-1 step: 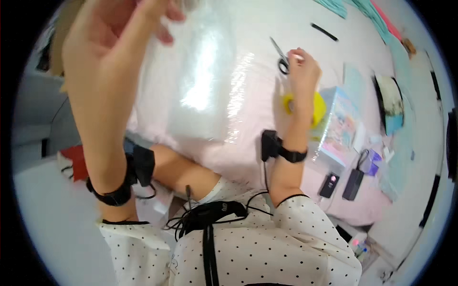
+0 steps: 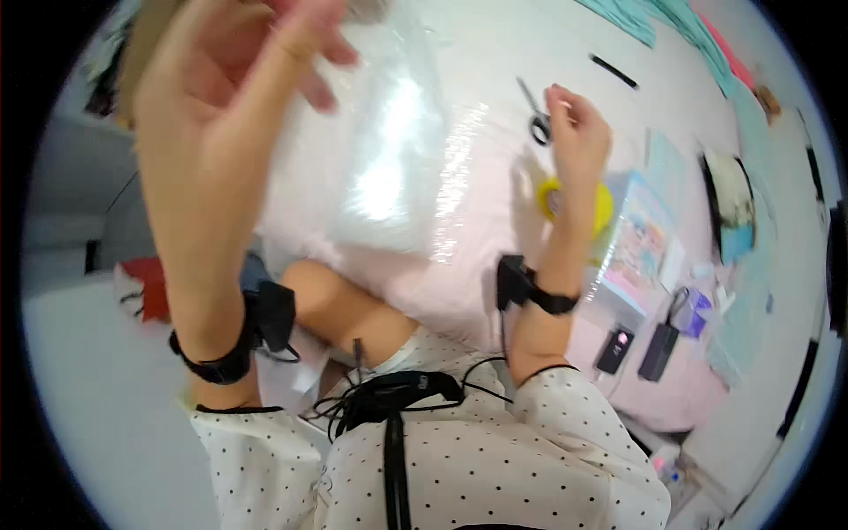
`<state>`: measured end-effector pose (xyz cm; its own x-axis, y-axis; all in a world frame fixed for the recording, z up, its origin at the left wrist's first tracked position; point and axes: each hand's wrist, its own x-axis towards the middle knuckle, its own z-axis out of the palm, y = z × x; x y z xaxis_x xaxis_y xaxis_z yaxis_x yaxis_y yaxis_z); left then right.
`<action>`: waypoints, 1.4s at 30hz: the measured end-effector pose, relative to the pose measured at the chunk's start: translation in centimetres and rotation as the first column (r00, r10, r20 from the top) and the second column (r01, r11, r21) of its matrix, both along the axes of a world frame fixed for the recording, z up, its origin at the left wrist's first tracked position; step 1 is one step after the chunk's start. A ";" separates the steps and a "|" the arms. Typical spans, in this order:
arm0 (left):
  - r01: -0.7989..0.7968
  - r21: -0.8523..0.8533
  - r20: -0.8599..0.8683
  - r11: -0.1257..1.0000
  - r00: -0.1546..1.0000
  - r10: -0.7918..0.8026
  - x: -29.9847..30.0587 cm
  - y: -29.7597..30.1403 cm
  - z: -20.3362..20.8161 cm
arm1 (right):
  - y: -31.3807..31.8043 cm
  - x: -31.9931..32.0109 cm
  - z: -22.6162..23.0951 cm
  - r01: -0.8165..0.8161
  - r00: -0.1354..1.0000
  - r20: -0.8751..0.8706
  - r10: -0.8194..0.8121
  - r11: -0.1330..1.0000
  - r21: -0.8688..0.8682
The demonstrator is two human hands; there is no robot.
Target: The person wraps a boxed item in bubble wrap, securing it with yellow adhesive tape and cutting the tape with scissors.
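My left hand (image 2: 243, 84) is raised large and close at the upper left, blurred and partly cut off by the frame edge. Its fingers are loosely bent and apart, and nothing shows in them. A long clear plastic bag (image 2: 389, 168) lies flat on the pink bedding to the right of it. My right hand (image 2: 580, 132) is closed, fingers curled in, with a small whitish bit at the fingertips too small to name. Just left of that hand lie scissors (image 2: 540, 131) with black handles. Beneath the right wrist sits a yellow roll (image 2: 603, 210), partly hidden by the forearm.
Right of the yellow roll stands a box with a pastel picture (image 2: 638, 243). Near it lie a small black device (image 2: 615, 349), a dark grey block with a cord (image 2: 657, 352) and a purple packet (image 2: 697, 311). A black strip (image 2: 613, 71) rests farther back. Bubble wrap (image 2: 459, 177) borders the plastic bag.
The whole view has shifted a little, so things sit slightly more to the right and lower. Both hands keep much the same pose.
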<state>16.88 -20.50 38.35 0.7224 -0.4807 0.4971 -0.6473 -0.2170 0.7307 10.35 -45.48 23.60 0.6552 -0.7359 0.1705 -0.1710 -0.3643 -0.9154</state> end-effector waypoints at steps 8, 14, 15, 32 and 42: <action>-0.119 0.108 -0.177 0.987 0.975 0.137 -9.4 10.9 0.5 | 14.4 -2.2 10.6 -0.981 0.192 0.361 0.913 0.163 0.109; -0.150 0.052 -0.192 0.987 0.969 0.157 -10.2 17.9 -3.0 | 20.8 2.6 6.7 -0.828 -0.293 0.569 0.768 -0.501 0.251; -0.171 0.051 -0.209 0.984 0.961 0.178 -10.4 19.1 -3.4 | 21.5 3.7 6.5 -0.831 -0.346 0.521 0.780 -0.512 0.216; -0.191 0.339 -0.300 0.921 0.906 0.298 -6.7 35.9 -11.9 | 26.0 8.0 13.9 -0.985 -0.171 -0.320 0.932 -0.166 0.041; -0.431 -0.082 -0.647 0.899 0.709 0.281 -7.4 26.4 -25.0 | 28.5 4.0 0.0 -0.458 0.427 -0.398 0.812 -0.185 -0.869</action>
<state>9.48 5.89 13.38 0.9968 -0.0613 -0.0511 0.0428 -0.1304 0.9905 14.32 -16.96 23.58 0.4845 0.7622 0.4293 0.8073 -0.5786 0.1161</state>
